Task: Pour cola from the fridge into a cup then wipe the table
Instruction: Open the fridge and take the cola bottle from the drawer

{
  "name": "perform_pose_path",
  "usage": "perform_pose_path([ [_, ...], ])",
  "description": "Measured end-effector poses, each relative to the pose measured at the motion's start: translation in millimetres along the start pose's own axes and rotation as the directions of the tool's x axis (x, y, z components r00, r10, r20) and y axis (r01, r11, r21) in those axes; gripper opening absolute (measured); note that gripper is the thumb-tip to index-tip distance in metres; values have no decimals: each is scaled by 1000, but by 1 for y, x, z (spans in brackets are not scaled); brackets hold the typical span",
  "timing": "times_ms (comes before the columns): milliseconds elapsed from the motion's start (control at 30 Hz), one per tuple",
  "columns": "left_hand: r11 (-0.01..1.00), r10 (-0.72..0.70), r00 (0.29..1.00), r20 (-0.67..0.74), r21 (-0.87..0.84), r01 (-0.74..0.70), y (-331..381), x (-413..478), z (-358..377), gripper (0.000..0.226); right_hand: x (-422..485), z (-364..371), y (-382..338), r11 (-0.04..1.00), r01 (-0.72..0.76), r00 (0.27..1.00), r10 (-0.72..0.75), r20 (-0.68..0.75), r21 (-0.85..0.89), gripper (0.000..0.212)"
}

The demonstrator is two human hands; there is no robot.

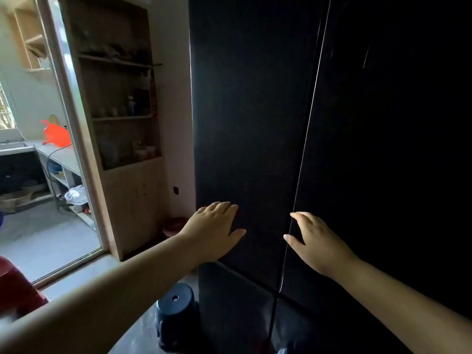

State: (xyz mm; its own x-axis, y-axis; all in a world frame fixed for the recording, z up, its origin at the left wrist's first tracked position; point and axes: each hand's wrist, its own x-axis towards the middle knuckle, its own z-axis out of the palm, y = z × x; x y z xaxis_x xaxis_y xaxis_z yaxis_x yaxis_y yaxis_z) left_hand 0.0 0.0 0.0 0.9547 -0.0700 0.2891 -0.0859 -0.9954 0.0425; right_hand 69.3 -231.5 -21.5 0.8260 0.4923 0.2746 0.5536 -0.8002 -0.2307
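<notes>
1. One red plastic object (pixel 15 284), blurred, sits at the lower left edge; its kind cannot be told.
2. Beyond a pale-framed sliding glass door (pixel 76 154) lies a kitchen. An orange-red plastic bag (pixel 55 134) sits on a grey countertop (pixel 63 157), and a black cable trails off the counter's edge.
3. Right of the doorway stands a light wooden shelf cabinet (pixel 132 200). Its open shelves above hold dim jars and bottles; its lower doors are closed.
4. On the floor by the cabinet's foot is a low round reddish-brown object (pixel 175 224). Nearer the camera, a dark blue round plastic stool (pixel 176 312) with a hole in its top stands at the lower left corner of the tall black double-door fridge (pixel 250 123).
5. Left hand (pixel 217 231): fingers straight and together, palm flat against the fridge's left door, low on the upper panel.
6. The fridge fills the centre and right. All doors are closed and the contents hidden, so the cola cannot be seen.
7. Right hand (pixel 316 241): fingers loosely extended, lying on the right door just beside the vertical seam (pixel 308 123). Forefinger tip and thumb tip reach the seam. Whether any finger hooks the door edge cannot be told.
</notes>
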Motion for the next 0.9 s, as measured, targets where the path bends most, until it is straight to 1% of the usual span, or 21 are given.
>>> perform_pose_path([
  [67, 1000, -1, 1000, 11, -31, 1, -9, 16, 10, 69, 11, 8, 2, 1000, -6, 1000, 6, -4, 7, 61],
  [167, 994, 10, 998, 56, -112, -3, -21, 41, 34, 69, 24, 19, 8, 995, 10, 999, -7, 38, -95, 64],
  [233, 985, 8, 995, 99, -170, 9, -25, 54, 50, 69, 27, 20, 15, 982, 36, 999, -30, 37, -183, 66],
  [300, 977, 53, 991, 119, -210, -27, -42, 78, 75, 69, 45, 25, 20, 966, 10, 1000, -4, 25, -260, 67],
  [367, 973, 74, 991, 110, -225, -48, -48, 90, 89, 68, 54, 25, 22, 953, 29, 1000, -29, 5, -303, 67],
  [433, 961, 116, 986, 119, -264, -81, -59, 111, 107, 69, 74, 35, 22, 941, 31, 999, -26, 17, -337, 67],
  [533, 931, 155, 976, 155, -352, -93, -72, 136, 138, 68, 92, 60, 21, 873, 86, 996, -74, 44, -480, 68],
  [600, 888, 143, 972, 187, -458, -43, -76, 144, 159, 65, 99, 75, 21, 811, 96, 995, -56, 87, -577, 69],
  [667, 780, 88, 977, 195, -624, 54, -79, 147, 181, 56, 103, 87, 25, 770, 83, 995, -25, 101, -633, 70],
  [700, 689, 42, 983, 179, -717, 101, -79, 146, 194, 50, 104, 90, 27, 756, 71, 995, -6, 102, -651, 70],
  [767, 460, -75, 982, 176, -867, 190, -77, 139, 220, 38, 105, 93, 34, 728, 48, 995, 25, 96, -684, 71],
  [800, 347, -137, 968, 208, -906, 244, -75, 134, 234, 33, 104, 94, 38, 709, 44, 996, 27, 90, -704, 71],
  [833, 230, -196, 944, 266, -923, 308, -73, 130, 248, 29, 103, 95, 43, 686, 52, 996, 20, 90, -725, 71],
  [867, 90, -241, 904, 353, -919, 383, -71, 127, 262, 28, 103, 97, 48, 658, 64, 995, 13, 96, -751, 71],
  [900, -78, -261, 848, 461, -886, 458, -67, 125, 276, 31, 103, 98, 52, 629, 77, 995, 5, 103, -774, 71],
])
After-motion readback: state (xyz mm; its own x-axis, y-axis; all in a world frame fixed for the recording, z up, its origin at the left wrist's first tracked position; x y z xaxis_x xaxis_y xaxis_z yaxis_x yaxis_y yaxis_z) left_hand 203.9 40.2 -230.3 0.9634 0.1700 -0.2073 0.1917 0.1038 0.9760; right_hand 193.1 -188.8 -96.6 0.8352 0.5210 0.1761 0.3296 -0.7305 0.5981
